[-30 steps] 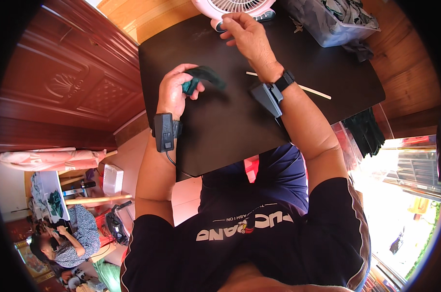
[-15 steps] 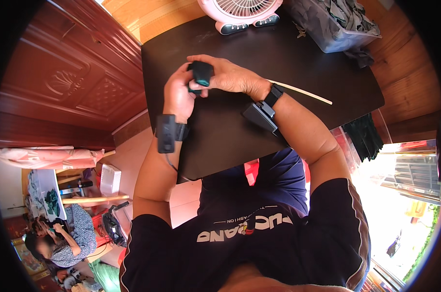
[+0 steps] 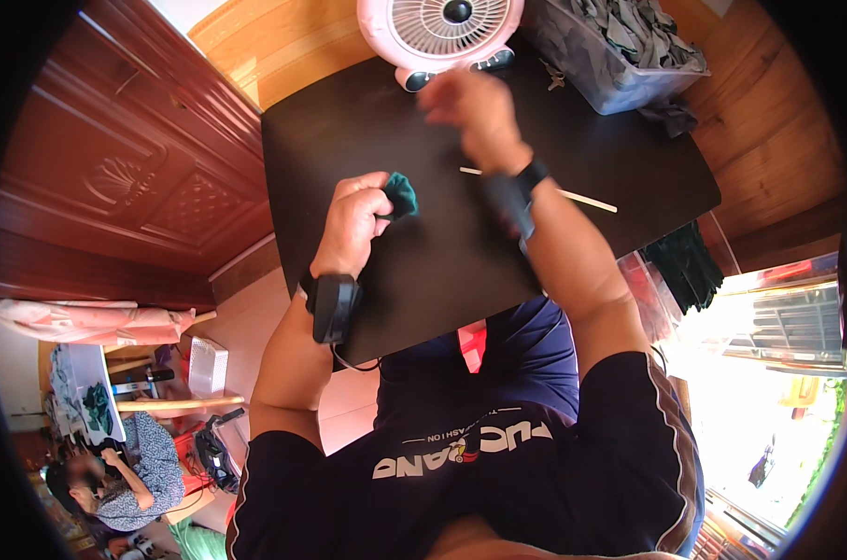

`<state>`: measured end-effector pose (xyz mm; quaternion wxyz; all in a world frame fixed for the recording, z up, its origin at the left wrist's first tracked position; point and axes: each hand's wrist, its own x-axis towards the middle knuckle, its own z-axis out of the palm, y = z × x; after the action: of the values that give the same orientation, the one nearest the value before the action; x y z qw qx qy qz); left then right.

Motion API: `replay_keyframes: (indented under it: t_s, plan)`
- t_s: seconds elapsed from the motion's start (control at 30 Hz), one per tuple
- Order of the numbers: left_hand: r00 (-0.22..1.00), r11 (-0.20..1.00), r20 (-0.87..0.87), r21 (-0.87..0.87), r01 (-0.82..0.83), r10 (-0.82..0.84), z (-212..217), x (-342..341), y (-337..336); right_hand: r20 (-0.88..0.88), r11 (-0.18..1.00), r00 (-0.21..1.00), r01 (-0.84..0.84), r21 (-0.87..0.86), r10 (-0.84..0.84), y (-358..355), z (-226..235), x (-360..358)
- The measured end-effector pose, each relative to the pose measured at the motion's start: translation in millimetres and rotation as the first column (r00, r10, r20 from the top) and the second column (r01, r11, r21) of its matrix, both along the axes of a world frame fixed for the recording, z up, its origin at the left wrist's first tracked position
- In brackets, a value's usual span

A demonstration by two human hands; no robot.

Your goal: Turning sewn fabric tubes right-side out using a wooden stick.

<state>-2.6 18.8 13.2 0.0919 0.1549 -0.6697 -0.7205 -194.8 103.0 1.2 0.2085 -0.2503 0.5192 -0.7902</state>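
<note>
A small dark green piece of cloth (image 3: 402, 196) sticks out from my left hand (image 3: 353, 215), whose fingers are closed round it above the left part of the dark table. My right hand (image 3: 470, 107), smeared by motion, is apart from the cloth, over the far middle of the table near the foot of a pink fan (image 3: 451, 33). Its fingers are too blurred to read. A thin pale stick (image 3: 587, 200) lies on the table, partly hidden under my right forearm.
The dark table (image 3: 423, 271) spreads before me. At its far right stands a clear plastic bin (image 3: 620, 89) heaped with grey-green cloth pieces. Dark green strips (image 3: 690, 266) hang by the right edge. A person (image 3: 139, 476) in a patterned top sits at the lower left.
My hands were together on the green cloth. Now my right hand has let go and moved away to the far right, while my left keeps the cloth, slightly nearer me.
</note>
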Motion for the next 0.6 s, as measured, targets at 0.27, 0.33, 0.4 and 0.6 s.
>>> replay_keyframes:
  t_s: [0.27,0.33,0.4,0.6]
  plan:
    - [0.931,0.954,-0.246,0.201,-0.222,0.268,-16.6,-8.4,-25.0,-0.324,0.985,0.944,-0.012,0.170,0.067,-13.1,18.2,28.2]
    - [0.935,0.962,-0.258,0.189,-0.199,0.244,-16.1,-6.0,-24.5,-0.357,0.941,0.919,-0.039,0.336,0.165,-7.5,12.3,32.0]
    - [0.949,0.969,-0.233,0.178,-0.171,0.210,-12.8,-9.9,-12.8,-0.136,0.868,0.946,-0.204,0.453,0.294,-8.7,5.4,34.8]
    - [0.997,0.975,-0.078,0.223,-0.001,0.019,-14.8,-11.3,-5.1,-0.122,0.943,0.942,-0.290,0.164,0.312,-4.9,11.6,34.6]
